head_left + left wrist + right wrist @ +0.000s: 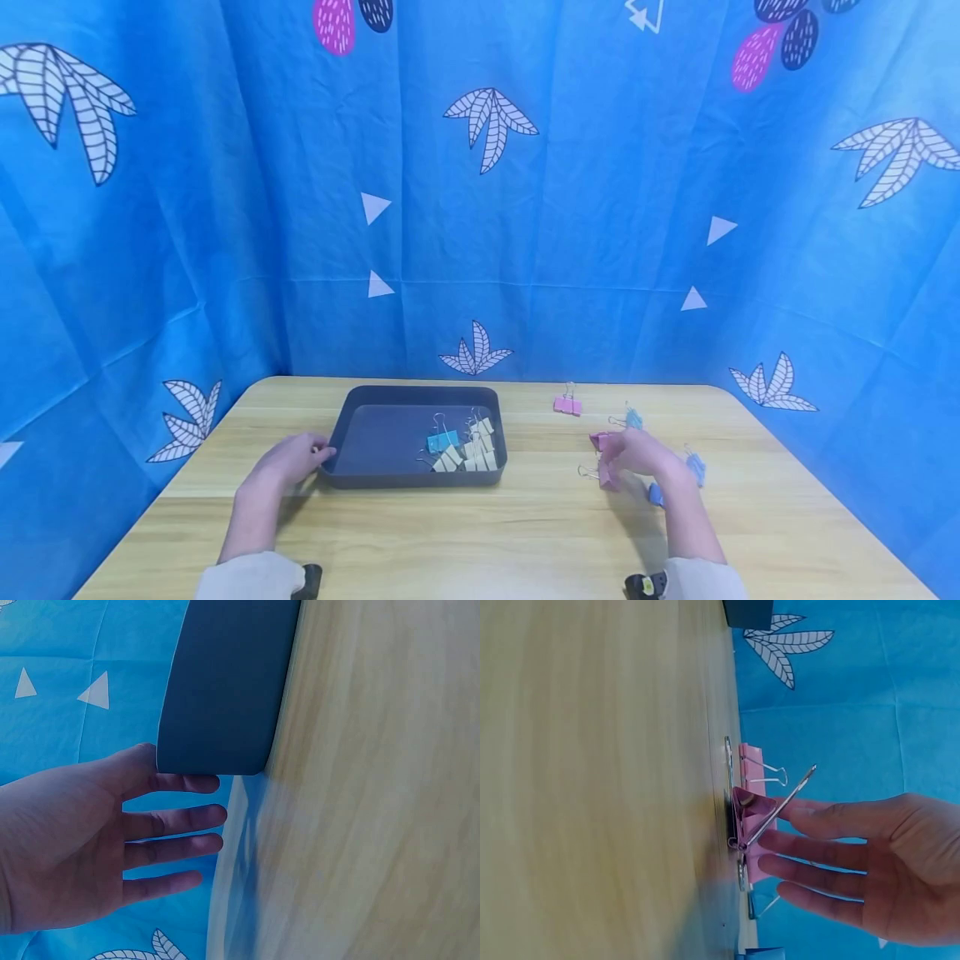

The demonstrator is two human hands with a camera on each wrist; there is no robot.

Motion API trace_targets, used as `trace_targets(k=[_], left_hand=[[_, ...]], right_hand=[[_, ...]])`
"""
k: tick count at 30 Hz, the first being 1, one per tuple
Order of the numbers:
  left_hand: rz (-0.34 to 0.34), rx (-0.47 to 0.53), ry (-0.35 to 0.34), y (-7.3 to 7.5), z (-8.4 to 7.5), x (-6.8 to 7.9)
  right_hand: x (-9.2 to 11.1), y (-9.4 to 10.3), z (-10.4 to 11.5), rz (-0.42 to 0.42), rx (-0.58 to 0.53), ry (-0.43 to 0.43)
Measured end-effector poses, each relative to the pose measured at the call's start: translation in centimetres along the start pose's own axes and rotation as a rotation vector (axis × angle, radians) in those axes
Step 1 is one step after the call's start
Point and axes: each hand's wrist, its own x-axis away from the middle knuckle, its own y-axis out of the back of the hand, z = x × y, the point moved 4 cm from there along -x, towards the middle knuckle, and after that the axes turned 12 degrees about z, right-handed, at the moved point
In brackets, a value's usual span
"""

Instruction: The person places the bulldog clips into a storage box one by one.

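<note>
In the head view my left hand is at the left end of a dark grey tray. In the left wrist view the thumb goes behind the tray's end wall and the index finger lies outside it, pinching the rim; the other fingers are spread straight. My right hand reaches down over pink binder clips on the table. In the right wrist view a binder clip with raised wire handles stands before the loosely extended fingers, thumb and index apart, fingertips right at the pink clips.
Inside the tray, at its right, lie a teal binder clip and several cream binder clips. Another pink clip lies near the table's back edge. Teal and blue clips lie around the right hand. A blue curtain hangs behind.
</note>
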Motion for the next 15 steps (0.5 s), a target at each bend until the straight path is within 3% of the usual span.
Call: trace_targets(k=[6, 15], left_hand=[[0.004, -0.007, -0.011, 0.27, -0.30, 0.15], [0.014, -0.014, -0.007, 0.28, -0.29, 0.16]], right_hand=[[-0.11, 0.07, -0.37, -0.067, 0.021, -0.085], [0.02, 0.23, -0.47, -0.052, 0.014, -0.076]])
